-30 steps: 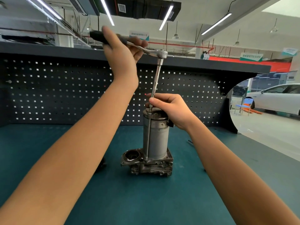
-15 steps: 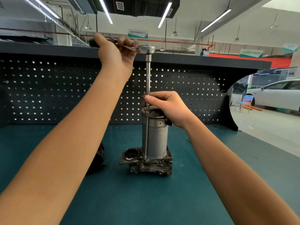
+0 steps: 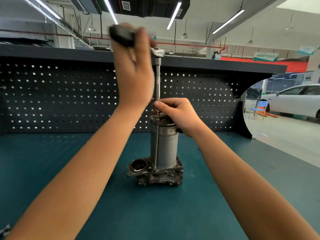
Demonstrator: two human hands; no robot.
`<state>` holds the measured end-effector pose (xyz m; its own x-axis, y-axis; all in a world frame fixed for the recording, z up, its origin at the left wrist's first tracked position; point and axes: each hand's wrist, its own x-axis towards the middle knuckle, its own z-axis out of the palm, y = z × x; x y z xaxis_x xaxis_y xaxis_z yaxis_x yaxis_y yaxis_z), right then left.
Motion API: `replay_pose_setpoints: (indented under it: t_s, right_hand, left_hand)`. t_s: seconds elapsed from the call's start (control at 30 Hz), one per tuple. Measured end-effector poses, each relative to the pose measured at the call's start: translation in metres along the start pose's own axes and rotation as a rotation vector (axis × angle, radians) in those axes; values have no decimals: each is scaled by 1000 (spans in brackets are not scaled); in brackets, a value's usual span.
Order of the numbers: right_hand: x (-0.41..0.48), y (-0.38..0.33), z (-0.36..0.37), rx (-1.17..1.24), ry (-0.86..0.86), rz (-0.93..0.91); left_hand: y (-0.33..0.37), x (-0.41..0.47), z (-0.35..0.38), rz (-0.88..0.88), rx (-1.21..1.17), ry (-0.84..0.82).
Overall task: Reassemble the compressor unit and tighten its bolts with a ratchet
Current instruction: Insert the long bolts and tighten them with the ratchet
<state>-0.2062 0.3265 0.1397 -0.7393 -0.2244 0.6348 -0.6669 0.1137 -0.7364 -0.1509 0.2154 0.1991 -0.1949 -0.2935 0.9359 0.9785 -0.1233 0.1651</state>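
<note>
At bench centre, upright on the green mat (image 3: pixel 52 161): compressor unit (image 3: pixel 163 149). Above it, the ratchet (image 3: pixel 158 52) is being gripped by the left hand (image 3: pixel 134 70); the vertical extension bar (image 3: pixel 158 84) is being pinched by the right hand (image 3: pixel 176 113), nearer the unit's top.

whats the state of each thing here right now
compressor unit: upright, cylinder on its base
extension bar: vertical, lower end at the compressor unit's top
ratchet: head atop the extension bar, handle blurred
left hand: grips the ratchet handle
right hand: pinches the extension bar's lower end
</note>
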Motion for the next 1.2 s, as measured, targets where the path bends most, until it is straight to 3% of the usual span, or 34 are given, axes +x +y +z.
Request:
replay_pose_setpoints:
  t_s: [0.03,0.1,0.2,0.33,0.43,0.53,0.63,0.83,0.9,1.03,1.2]
  right_hand:
    - [0,0,-1,13,-5,-4]
    - [-1,-1,-2,33,-30,-16]
    - [0,-1,-1,-6,-28,-31]
    - [2,1,1,-15,-11,-53]
    - [2,0,2,-10,-19,-71]
    - [3,1,1,-25,-25,-56]
    - [3,3,-2,-39,-25,-32]
    - [2,2,-4,-17,-2,-23]
    - [1,1,-5,3,-27,-10]
    - [2,-1,-1,-1,-33,-23]
    - [2,-2,1,-25,-47,-22]
  left_hand:
    - [-1,-6,4,73,29,-47]
    - [1,-7,8,70,-46,35]
    - [-2,9,4,-107,-204,268]
    - [-19,38,-12,-417,-479,422]
    - [-30,54,-19,-660,-629,471]
    - [-33,61,-18,-761,-645,491]
    - [-27,51,-16,-702,-603,499]
    - [0,0,8,-26,-134,126]
    - [2,-1,10,-6,-177,138]
    - [-16,30,-10,-323,-413,352]
    - [-46,65,-21,-729,-687,391]
